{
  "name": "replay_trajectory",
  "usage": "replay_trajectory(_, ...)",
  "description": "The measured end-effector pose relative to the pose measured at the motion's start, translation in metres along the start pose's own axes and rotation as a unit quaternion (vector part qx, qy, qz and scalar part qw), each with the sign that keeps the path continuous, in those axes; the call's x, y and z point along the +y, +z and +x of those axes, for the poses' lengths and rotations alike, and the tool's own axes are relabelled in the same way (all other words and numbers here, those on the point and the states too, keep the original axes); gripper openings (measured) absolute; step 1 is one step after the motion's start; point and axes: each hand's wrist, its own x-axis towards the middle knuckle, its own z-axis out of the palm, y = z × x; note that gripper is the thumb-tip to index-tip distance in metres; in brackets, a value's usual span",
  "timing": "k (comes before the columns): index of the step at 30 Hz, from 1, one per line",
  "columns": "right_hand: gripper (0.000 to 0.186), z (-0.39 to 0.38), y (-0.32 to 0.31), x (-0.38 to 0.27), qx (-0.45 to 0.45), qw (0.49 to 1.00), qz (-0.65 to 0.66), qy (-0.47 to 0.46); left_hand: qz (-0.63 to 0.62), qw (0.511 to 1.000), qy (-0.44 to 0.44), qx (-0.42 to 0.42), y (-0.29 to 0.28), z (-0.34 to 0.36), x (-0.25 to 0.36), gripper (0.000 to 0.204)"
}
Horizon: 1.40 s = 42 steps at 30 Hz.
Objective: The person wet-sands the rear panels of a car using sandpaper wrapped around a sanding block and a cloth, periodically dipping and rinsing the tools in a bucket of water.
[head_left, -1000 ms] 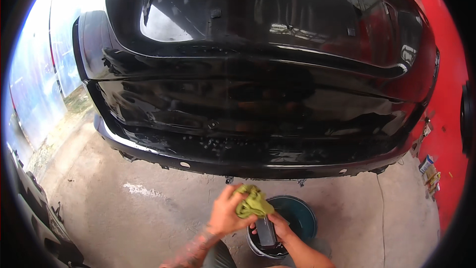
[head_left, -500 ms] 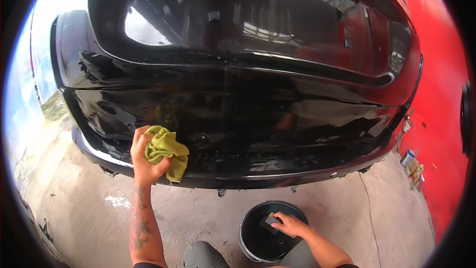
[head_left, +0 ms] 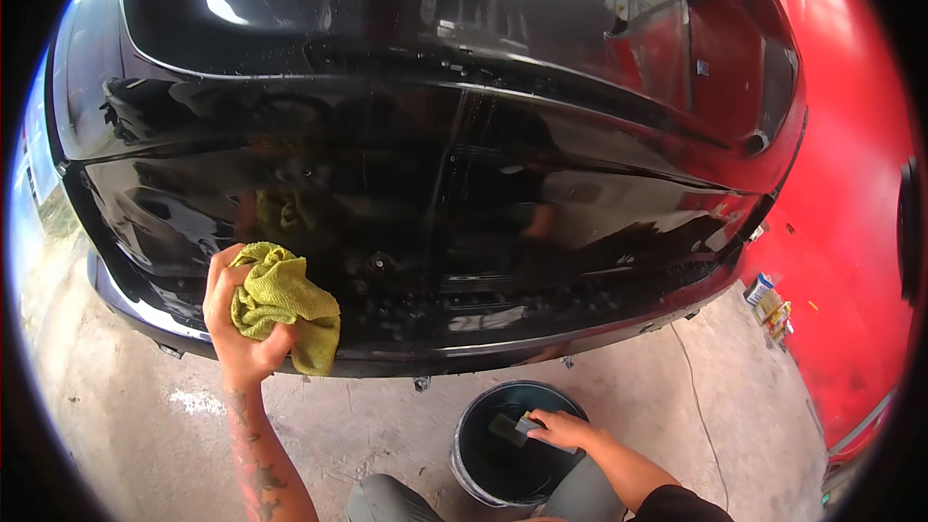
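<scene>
My left hand [head_left: 237,324] is closed around a crumpled yellow-green cloth [head_left: 295,304], held at the lower left part of a glossy black car tailgate [head_left: 377,184]. Whether the cloth presses on the panel I cannot tell. Its reflection shows in the shiny paint above. At the lower right my right hand [head_left: 561,431] pinches a small grey block [head_left: 526,423] with a yellowish edge, inside the mouth of a black bucket [head_left: 472,485]. Dark liquid seems to fill the bucket, and a greenish-grey patch beside the block may be its reflection.
Under the tailgate runs the black bumper edge [head_left: 483,353]. A red car body [head_left: 851,184] stands close on the right. Small containers [head_left: 770,309] lie by it on the concrete floor [head_left: 387,425], with a thin cable [head_left: 698,396] nearby. My knees flank the bucket.
The view has shifted, so the car and bucket sit further left in it. My left hand with the cloth is slightly further left along the panel. The right hand still holds the block in the bucket.
</scene>
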Motion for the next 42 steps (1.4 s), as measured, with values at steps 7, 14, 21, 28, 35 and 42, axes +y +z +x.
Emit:
replay_trajectory(7,0.045,0.005,0.0,0.009,-0.011,1.0,0.002,0.012,0.008,1.0,-0.01,0.001,-0.002,-0.002,-0.001,0.06)
replay_trajectory(14,0.049,0.008,-0.004,0.011,-0.013,1.0,0.008,0.021,0.005,1.0,-0.013,0.006,-0.001,-0.002,-0.002,0.062)
replay_trajectory(21,0.05,0.008,-0.007,0.013,-0.026,0.998,0.024,0.046,0.009,1.0,-0.016,0.003,-0.001,-0.003,-0.001,0.063)
replay_trajectory(28,0.049,0.01,-0.003,0.027,-0.025,0.998,0.037,0.04,0.014,1.0,-0.013,0.003,-0.003,-0.004,-0.002,0.062)
replay_trajectory(35,0.054,0.011,-0.001,0.044,-0.061,0.998,0.0,0.013,-0.01,1.0,-0.013,-0.021,0.001,-0.002,0.0,0.057)
replay_trajectory(42,0.062,0.013,0.004,0.043,-0.179,0.983,-0.016,0.022,0.015,1.0,-0.011,-0.007,0.001,-0.011,-0.008,0.047)
